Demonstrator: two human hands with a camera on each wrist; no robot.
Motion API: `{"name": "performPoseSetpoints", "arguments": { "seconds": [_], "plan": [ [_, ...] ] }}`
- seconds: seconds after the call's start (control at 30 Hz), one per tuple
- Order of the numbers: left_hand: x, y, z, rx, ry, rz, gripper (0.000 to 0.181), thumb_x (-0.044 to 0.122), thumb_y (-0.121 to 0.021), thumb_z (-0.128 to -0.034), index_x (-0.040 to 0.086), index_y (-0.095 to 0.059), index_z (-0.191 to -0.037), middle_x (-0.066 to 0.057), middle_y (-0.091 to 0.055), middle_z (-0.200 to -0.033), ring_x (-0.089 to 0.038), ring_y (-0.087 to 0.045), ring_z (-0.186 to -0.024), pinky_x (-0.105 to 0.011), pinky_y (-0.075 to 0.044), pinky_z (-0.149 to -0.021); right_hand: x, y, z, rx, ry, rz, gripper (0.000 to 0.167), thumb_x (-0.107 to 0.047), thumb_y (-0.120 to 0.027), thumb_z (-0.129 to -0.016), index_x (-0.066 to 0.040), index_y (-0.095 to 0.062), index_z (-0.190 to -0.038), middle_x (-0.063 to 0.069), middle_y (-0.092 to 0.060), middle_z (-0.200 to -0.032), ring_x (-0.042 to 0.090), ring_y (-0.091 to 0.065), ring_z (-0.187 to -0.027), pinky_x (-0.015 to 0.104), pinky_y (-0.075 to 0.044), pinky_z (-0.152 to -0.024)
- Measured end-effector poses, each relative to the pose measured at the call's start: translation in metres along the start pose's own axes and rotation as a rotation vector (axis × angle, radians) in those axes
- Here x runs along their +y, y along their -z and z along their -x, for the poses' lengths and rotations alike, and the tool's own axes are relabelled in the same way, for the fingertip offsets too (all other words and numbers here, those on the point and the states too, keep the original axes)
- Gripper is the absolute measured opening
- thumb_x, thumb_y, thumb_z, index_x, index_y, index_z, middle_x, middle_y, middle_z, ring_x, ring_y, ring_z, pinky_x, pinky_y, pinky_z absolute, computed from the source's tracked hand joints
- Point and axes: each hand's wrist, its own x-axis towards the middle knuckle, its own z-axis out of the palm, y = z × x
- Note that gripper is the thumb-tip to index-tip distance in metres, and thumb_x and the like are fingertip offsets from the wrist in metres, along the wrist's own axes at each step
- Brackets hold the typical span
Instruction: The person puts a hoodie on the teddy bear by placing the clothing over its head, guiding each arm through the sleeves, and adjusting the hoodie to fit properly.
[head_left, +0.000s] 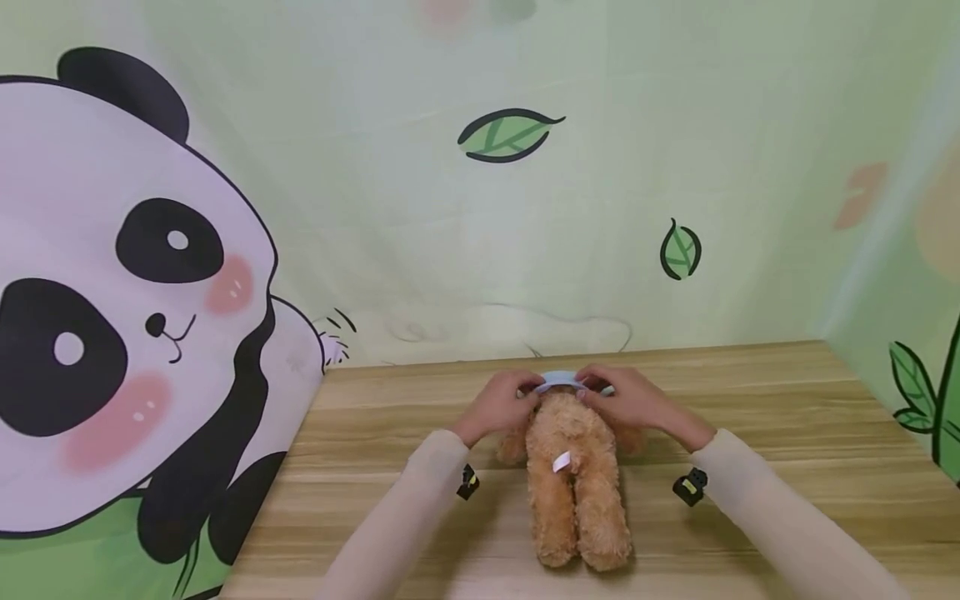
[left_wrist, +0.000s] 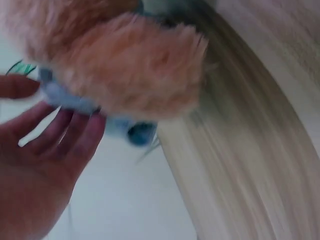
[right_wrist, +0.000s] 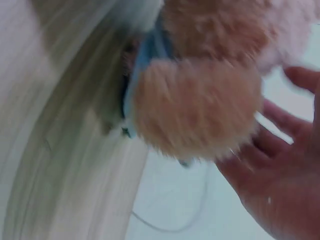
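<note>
A fluffy brown plush toy (head_left: 572, 437) lies on the wooden table with its legs toward me and a small white tag (head_left: 562, 461) on its back. A light blue fabric piece (head_left: 560, 379) crosses its upper end. My left hand (head_left: 512, 402) pinches the left side of this fabric; in the left wrist view, a round dark blue spot (left_wrist: 141, 134) shows on it. On the other side, my right hand (head_left: 626, 398) grips the fabric's right side, fingertips partly hidden behind plush in the right wrist view. The toy's head is mostly hidden.
The wooden table (head_left: 390, 467) meets a pale green printed backdrop (head_left: 375, 208) at its far edge. A large panda print (head_left: 135, 250) covers the left side. Small black devices sit at both wrists, the left one (head_left: 468, 482) and the right one (head_left: 689, 486).
</note>
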Motion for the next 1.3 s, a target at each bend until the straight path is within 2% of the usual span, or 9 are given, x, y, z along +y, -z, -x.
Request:
{"name": "performPoseSetpoints", "arguments": {
  "seconds": [0.13, 0.23, 0.3, 0.37, 0.5, 0.7, 0.93, 1.13, 1.3],
  "plan": [
    [-0.006, 0.016, 0.007, -0.207, 0.063, 0.129, 0.053, 0.037, -0.057, -0.0926, 0.011, -0.055, -0.139, -0.007, -0.062, -0.131, -0.022, -0.057, -0.121, -0.042, -0.046, -0.103, -0.001, 0.014, 0.005, -0.192, -0.007, -0.126, 0.054, -0.029, -0.065, -0.094, 0.0, -0.051, -0.137, 0.019, -0.063, -0.128, 0.035, -0.06, -0.119, 0.055, -0.049, -0.099],
    [-0.008, 0.024, 0.012, -0.354, 0.095, 0.143, 0.079, 0.052, -0.066, -0.085, 0.018, -0.039, -0.151, -0.006, -0.046, -0.147, -0.023, -0.045, -0.135, -0.043, -0.04, -0.109, -0.002, 0.018, 0.008, -0.294, -0.044, -0.139, 0.078, -0.036, -0.073, -0.088, 0.0, -0.038, -0.147, 0.021, -0.053, -0.141, 0.039, -0.051, -0.13, 0.058, -0.041, -0.106],
    [-0.007, 0.026, 0.014, -0.417, 0.098, 0.143, 0.094, 0.058, -0.071, -0.0794, 0.02, -0.03, -0.155, -0.007, -0.036, -0.153, -0.025, -0.038, -0.141, -0.045, -0.037, -0.113, -0.004, 0.018, 0.009, -0.326, -0.07, -0.113, 0.089, -0.041, -0.076, -0.083, 0.0, -0.033, -0.15, 0.021, -0.047, -0.147, 0.04, -0.045, -0.135, 0.058, -0.038, -0.109],
    [-0.005, 0.026, 0.016, -0.44, 0.105, 0.135, 0.101, 0.06, -0.073, -0.0767, 0.021, -0.025, -0.156, -0.008, -0.031, -0.155, -0.026, -0.034, -0.143, -0.047, -0.035, -0.114, -0.006, 0.017, 0.009, -0.338, -0.089, -0.093, 0.096, -0.045, -0.078, -0.08, 0.0, -0.031, -0.151, 0.023, -0.044, -0.149, 0.042, -0.042, -0.138, 0.059, -0.036, -0.11],
    [0.001, 0.021, 0.016, -0.418, 0.114, 0.118, 0.1, 0.054, -0.075, -0.0778, 0.018, -0.025, -0.156, -0.011, -0.031, -0.154, -0.027, -0.036, -0.141, -0.046, -0.034, -0.115, -0.01, 0.013, 0.007, -0.319, -0.097, -0.026, 0.096, -0.045, -0.08, -0.079, 0.002, -0.034, -0.149, 0.024, -0.045, -0.147, 0.043, -0.043, -0.135, 0.058, -0.038, -0.108],
    [0.007, 0.008, 0.013, -0.338, 0.089, 0.037, 0.099, 0.047, -0.083, -0.0744, 0.01, -0.033, -0.152, -0.012, -0.039, -0.147, -0.025, -0.042, -0.135, -0.041, -0.036, -0.114, -0.012, 0.005, 0.006, -0.292, -0.137, 0.04, 0.096, -0.034, -0.086, -0.07, 0.002, -0.04, -0.146, 0.022, -0.051, -0.139, 0.039, -0.049, -0.129, 0.055, -0.042, -0.106],
    [0.006, -0.007, 0.014, -0.25, 0.039, 0.113, 0.087, 0.034, -0.09, -0.0688, 0.005, -0.045, -0.138, -0.01, -0.05, -0.135, -0.021, -0.049, -0.125, -0.037, -0.041, -0.109, -0.011, -0.007, 0.006, -0.243, -0.121, -0.011, 0.088, -0.018, -0.091, -0.061, 0.005, -0.048, -0.135, 0.019, -0.057, -0.129, 0.035, -0.053, -0.122, 0.052, -0.042, -0.106],
    [0.003, -0.019, 0.018, -0.217, 0.022, 0.038, 0.087, 0.033, -0.089, -0.0699, 0.003, -0.043, -0.137, -0.013, -0.047, -0.136, -0.023, -0.048, -0.126, -0.035, -0.041, -0.11, -0.009, -0.02, 0.008, -0.19, -0.118, 0.04, 0.078, -0.015, -0.092, -0.057, -0.001, -0.053, -0.124, 0.009, -0.061, -0.111, 0.025, -0.057, -0.106, 0.045, -0.046, -0.096],
    [0.001, -0.019, 0.019, -0.24, 0.011, 0.019, 0.085, 0.037, -0.087, -0.0719, 0.005, -0.045, -0.139, -0.012, -0.046, -0.137, -0.023, -0.048, -0.126, -0.035, -0.04, -0.11, -0.004, -0.026, 0.013, -0.152, -0.061, 0.091, 0.073, -0.015, -0.091, -0.058, 0.0, -0.056, -0.12, 0.008, -0.061, -0.107, 0.023, -0.057, -0.101, 0.043, -0.048, -0.092]
  ]
}}
